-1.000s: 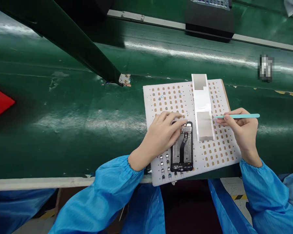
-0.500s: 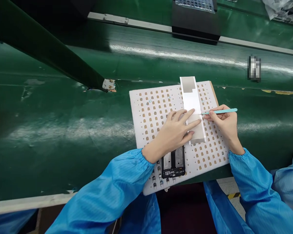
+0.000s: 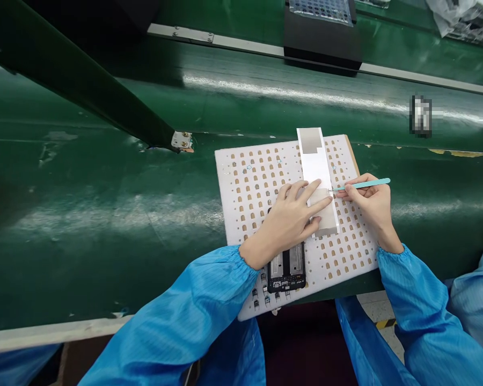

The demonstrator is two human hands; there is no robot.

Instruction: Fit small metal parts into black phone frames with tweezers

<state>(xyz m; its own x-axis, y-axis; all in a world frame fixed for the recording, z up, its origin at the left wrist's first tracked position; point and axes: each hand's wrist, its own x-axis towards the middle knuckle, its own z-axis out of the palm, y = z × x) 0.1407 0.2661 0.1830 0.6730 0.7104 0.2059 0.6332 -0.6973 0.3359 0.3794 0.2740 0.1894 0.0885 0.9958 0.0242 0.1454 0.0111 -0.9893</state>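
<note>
A white sheet with grey sticker areas [image 3: 315,167] lies on a perforated white foam tray [image 3: 247,185]. My left hand [image 3: 292,220] rests on the sheet's lower part, fingers spread. Between my right thumb and fingers are turquoise tweezers [image 3: 370,183], their thin tip touching the sheet's right edge beside my left fingertips. What the tip grips is too small to tell. My right hand [image 3: 368,203] is over the tray's right side. Under my left wrist lies a black phone frame [image 3: 287,271], its upper part partly hidden by the hand.
Small metal parts [image 3: 266,300] sit in the tray's near left holes. A dark green beam [image 3: 104,91] slants down to the green bench [image 3: 104,236] at the left. Behind stands a black block [image 3: 322,43] with a clear blister sheet [image 3: 322,9]. Another person's blue sleeve [image 3: 477,300] shows at right.
The tweezers' tip has shifted very slightly down along the sheet's edge. My left hand stays flat on the sheet. The view has moved a little.
</note>
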